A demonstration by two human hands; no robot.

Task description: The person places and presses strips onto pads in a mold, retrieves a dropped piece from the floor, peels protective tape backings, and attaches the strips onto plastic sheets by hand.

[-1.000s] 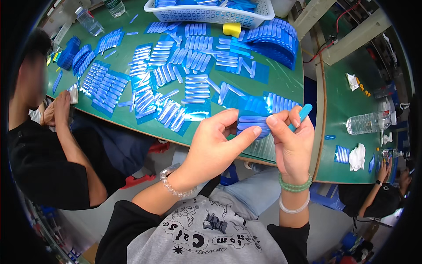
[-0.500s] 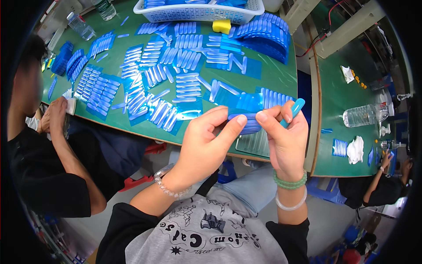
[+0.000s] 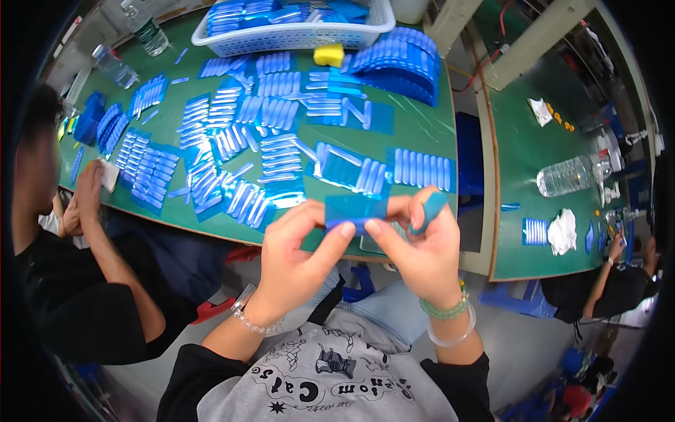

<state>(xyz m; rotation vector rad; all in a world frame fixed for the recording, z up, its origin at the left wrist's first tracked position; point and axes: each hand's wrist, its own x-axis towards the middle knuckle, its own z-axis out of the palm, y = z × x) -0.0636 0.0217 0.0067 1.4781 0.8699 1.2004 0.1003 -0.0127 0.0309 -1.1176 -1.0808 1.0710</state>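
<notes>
My left hand (image 3: 299, 257) and my right hand (image 3: 418, 246) meet in front of my chest and pinch a small blue plastic sheet (image 3: 351, 209) between thumbs and forefingers. My right hand also keeps a light-blue stick-shaped piece (image 3: 430, 209) tucked between its fingers. Both hands hover just over the near edge of the green table (image 3: 422, 130). Right beyond them lies a blue sheet with a row of clear tubes (image 3: 420, 169).
Many blue sheets of clear tubes (image 3: 211, 148) cover the table; a white basket (image 3: 295, 32) of more and a yellow sponge (image 3: 328, 54) sit at the back. A person in black (image 3: 63, 281) works at my left. A water bottle (image 3: 569, 176) lies on the right table.
My hands have come lower and closer to my body; the blue sheet is now held flat between both hands, and the light-blue stick has swung in over my right fingers.
</notes>
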